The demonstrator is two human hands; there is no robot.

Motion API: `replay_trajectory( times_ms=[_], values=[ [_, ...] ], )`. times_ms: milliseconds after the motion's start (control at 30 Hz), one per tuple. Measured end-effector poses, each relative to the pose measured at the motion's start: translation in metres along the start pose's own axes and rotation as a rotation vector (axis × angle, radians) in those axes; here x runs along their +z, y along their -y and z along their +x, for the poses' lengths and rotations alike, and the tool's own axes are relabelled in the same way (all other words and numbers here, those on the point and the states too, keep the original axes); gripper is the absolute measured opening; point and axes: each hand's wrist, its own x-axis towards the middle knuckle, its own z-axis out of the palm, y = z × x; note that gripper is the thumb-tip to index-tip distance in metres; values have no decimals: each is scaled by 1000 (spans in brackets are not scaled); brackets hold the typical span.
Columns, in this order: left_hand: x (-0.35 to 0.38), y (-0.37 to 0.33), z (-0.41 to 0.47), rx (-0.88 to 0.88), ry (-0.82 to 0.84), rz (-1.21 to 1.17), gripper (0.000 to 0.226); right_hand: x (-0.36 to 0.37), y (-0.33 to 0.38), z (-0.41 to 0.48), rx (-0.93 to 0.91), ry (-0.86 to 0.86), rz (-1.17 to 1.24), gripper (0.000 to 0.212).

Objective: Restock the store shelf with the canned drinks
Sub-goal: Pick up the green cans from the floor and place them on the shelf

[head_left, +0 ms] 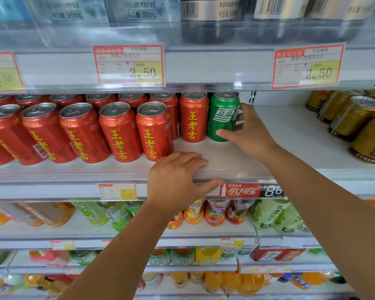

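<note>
The right hand (247, 132) grips the green can (222, 115), thumb across the front low down and fingers wrapped round the far side. The can stands upright on the shelf (290, 137), touching or just beside the last red can (193, 118) in the back row. That spot looks chosen to start a new column where the red stock ends, and the side grip would let the hand slide the can back without tipping it. The left hand (178, 180) holds the shelf's front edge, fingers bent over the top and thumb along the rail below, most likely to steady the person during the reach; it carries no can. The red cans stand packed shoulder to shoulder with labels outward, which reads as finished facing, while the bare shelf to the right of the green can seems to be the gap left to fill. By count there is one green can. The red cans number at least twelve, five in the front row and seven tops behind, with the left edge cutting off any more. At least five gold cans (355, 120) stand well apart at the far right, too blurred to count surely. Three price tags (128, 66) hang on the rail above, the left one cropped.
</note>
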Motion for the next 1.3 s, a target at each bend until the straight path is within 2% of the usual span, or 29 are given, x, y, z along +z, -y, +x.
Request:
replay_trajectory(
  times_ms=[133,200,300,367,467,600,767,900,1067,1200,1300],
  values=[
    [-1,1,-1,31,0,-55,51,-4,-4,-10,109,-15,-10,89],
    [-5,-2,0,42,-39,-126,46,-12,-3,-27,131,-85,17,85],
    [-12,-24,-4,101,-120,-288,31,-31,-3,-73,55,-307,116,59],
    [-9,-57,-15,158,-69,-403,23,-47,-14,-115,15,-470,180,40],
    [18,-115,-46,169,192,-556,25,-71,-59,-183,94,-562,249,26],
    [84,-191,-112,82,651,-593,34,-95,-174,-270,408,-499,210,19],
    [174,-265,-223,-117,1188,-503,40,-102,-322,-374,864,-373,209,19],
    [238,-299,-313,-236,1491,-362,47,-82,-439,-442,1163,-268,182,22],
    [334,-322,-428,-338,1712,-295,50,-14,-582,-525,1371,-190,170,32],
    [438,-326,-526,-334,1777,-301,57,62,-699,-585,1490,-118,136,39],
    [524,-326,-587,-331,1747,-292,65,115,-772,-616,1512,-38,87,46]
  ],
)
